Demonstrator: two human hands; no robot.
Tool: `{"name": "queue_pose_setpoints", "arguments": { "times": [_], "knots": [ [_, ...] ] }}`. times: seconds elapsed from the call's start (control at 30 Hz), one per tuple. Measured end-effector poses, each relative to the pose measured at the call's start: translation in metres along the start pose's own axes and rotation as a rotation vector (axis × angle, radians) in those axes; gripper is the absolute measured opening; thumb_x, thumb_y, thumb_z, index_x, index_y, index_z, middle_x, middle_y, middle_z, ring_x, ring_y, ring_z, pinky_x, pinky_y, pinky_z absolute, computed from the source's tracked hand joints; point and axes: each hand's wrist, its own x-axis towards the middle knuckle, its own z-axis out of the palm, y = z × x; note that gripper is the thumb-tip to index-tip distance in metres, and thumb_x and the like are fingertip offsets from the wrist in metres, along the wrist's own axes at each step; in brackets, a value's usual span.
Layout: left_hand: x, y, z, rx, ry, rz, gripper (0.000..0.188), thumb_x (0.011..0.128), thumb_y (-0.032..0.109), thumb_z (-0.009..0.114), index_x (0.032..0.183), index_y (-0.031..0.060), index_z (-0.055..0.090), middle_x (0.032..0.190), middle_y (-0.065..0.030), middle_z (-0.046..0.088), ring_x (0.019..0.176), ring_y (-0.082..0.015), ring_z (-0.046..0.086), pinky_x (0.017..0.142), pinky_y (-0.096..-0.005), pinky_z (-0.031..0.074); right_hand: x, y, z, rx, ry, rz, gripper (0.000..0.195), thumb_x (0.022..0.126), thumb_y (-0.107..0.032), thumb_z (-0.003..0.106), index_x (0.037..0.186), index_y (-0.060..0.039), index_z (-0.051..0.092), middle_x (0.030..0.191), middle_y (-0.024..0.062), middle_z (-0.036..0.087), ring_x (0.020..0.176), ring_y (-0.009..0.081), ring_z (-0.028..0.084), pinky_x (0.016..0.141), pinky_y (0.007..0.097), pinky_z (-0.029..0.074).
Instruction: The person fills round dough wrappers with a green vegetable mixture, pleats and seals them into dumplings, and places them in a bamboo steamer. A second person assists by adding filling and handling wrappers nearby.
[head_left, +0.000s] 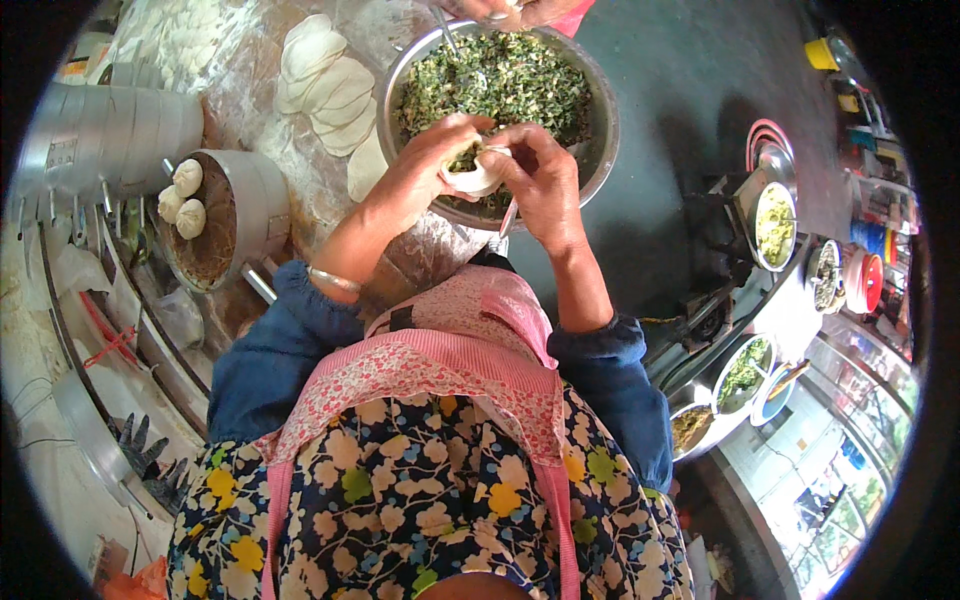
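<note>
Between my two hands is a partly gathered dough wrapper (474, 180) with chopped green filling showing in its opening. My left hand (437, 161) cups the wrapper from the left side. With the fingertips of my right hand (544, 169) I pinch its rim, and a metal utensil (509, 217) sticks out below that palm. Both hands are over the near part of a large steel bowl (609, 131) of chopped green filling (499, 82). A spoon handle (445, 30) leans on the bowl's far rim. Left of the bowl, flat round wrappers (330, 90) overlap on the floured table (247, 97).
A steamer tier (259, 210) at left holds several pleated buns (189, 195), beside a larger stack of metal steamers (127, 131). Another person's hands (517, 11) are at the bowl's far edge. Bowls of food (775, 225) line a counter on the right.
</note>
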Motion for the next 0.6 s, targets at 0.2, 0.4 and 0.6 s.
{"name": "queue_pose_setpoints", "arguments": {
  "times": [0.2, 0.4, 0.6],
  "knots": [
    [-0.008, -0.016, 0.027, -0.176, 0.127, 0.213, 0.040, 0.102, 0.033, 0.041, 0.126, 0.0031, 0.048, 0.112, -0.0080, 0.055, 0.103, -0.0162, 0.057, 0.084, -0.0334, 0.053, -0.011, -0.005, 0.014, 0.144, 0.092, 0.077, 0.020, 0.082, -0.001, 0.069, 0.099, -0.0019, 0.058, 0.083, 0.0035, 0.063, 0.075, 0.0088, 0.059, 0.068, 0.0258, 0.051],
    [-0.009, -0.012, 0.018, 0.089, 0.093, 0.099, 0.029, 0.101, 0.022, 0.040, 0.114, 0.0013, 0.056, 0.099, -0.0040, 0.060, 0.091, -0.0087, 0.058, 0.078, -0.0236, 0.049, -0.004, -0.005, 0.002, -0.363, 0.004, -0.321, 0.030, 0.078, -0.003, 0.070, 0.106, -0.0023, 0.059, 0.077, 0.0085, 0.061, 0.067, 0.0183, 0.060, 0.064, 0.0306, 0.050],
    [0.001, 0.003, 0.020, 0.032, -0.011, -0.022, 0.036, 0.093, 0.024, 0.045, 0.121, 0.0025, 0.052, 0.101, -0.0037, 0.059, 0.092, -0.0115, 0.059, 0.077, -0.0245, 0.049, -0.003, -0.012, -0.005, -0.137, -0.023, -0.031, 0.022, 0.080, -0.005, 0.071, 0.099, -0.0022, 0.060, 0.074, 0.0054, 0.060, 0.068, 0.0128, 0.059, 0.064, 0.0282, 0.049]
  ]
}}
